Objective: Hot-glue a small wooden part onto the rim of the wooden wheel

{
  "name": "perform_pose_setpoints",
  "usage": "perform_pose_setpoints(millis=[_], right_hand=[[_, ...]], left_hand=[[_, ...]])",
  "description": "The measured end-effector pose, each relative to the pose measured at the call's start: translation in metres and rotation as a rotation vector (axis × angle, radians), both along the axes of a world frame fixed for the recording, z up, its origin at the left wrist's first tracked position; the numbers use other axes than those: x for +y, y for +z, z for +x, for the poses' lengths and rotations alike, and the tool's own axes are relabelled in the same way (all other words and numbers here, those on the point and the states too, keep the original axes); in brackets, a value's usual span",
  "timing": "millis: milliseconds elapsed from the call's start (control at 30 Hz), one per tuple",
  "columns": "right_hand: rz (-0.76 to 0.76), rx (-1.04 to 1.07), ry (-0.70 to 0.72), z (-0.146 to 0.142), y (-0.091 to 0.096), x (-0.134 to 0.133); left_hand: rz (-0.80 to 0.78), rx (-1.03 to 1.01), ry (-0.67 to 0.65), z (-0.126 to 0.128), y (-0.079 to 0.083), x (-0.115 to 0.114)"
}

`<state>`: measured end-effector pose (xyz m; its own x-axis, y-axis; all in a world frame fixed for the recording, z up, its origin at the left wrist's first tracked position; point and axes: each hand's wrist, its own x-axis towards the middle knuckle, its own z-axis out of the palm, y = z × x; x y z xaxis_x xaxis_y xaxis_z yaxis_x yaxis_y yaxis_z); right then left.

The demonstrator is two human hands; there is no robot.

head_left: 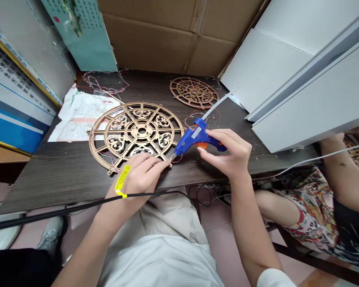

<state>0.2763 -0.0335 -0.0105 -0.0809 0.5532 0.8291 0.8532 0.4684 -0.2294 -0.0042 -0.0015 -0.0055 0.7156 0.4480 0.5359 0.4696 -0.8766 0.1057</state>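
Wooden wheel point(148, 130): lies flat on the dark table point(56, 171) right in front of you; its rings, spokes, hub and scroll pieces look already assembled.
Right hand point(231, 151): your fingers are closed round the handle of the blue glue gun point(191, 137), just right of the wooden wheel, with your thumb by the orange trigger point(201, 146); whether you are squeezing it, I cannot tell.
Left hand point(142, 175): partly curled over the near edge of the wooden wheel, fingertips close to the nozzle; the view hides whether you pinch the rim or only press on it.
Nozzle spot: you have the tip at the near-right rim of the wooden wheel, so I judge your gluing there is under way; no fresh bead can be made out.
Wire on the rim point(109, 156): at the near-left of the wooden wheel it looks slack in places, so that stretch seems left to fasten.
Glue stick point(217, 107): a long length juts from the gun's back, so you seem well supplied.
Smaller wheel point(194, 92): beyond the wooden wheel, to its right, wires about it; I cannot tell if it is finished.
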Motion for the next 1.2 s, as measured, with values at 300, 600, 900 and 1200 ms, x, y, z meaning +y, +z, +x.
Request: perform_pose_setpoints(millis=[300,600,900,1200], right_hand=[[-0.086,0.138,-0.13,-0.006,0.002,-0.002],[-0.307,0.503,-0.555,0.017,0.003,-0.016],[-0.579,0.406,-0.862,0.041,-0.011,-0.012],[-0.825,0.308,-1.026,0.021,-0.002,0.005]], left_hand=[[-0.035,0.013,0.022,-0.001,-0.001,-0.003],[0.001,-0.05,-0.01,0.0,-0.004,0.001],[0.023,-0.017,0.011,0.003,0.002,0.0],[0.051,-0.024,0.035,0.001,0.006,0.0]])
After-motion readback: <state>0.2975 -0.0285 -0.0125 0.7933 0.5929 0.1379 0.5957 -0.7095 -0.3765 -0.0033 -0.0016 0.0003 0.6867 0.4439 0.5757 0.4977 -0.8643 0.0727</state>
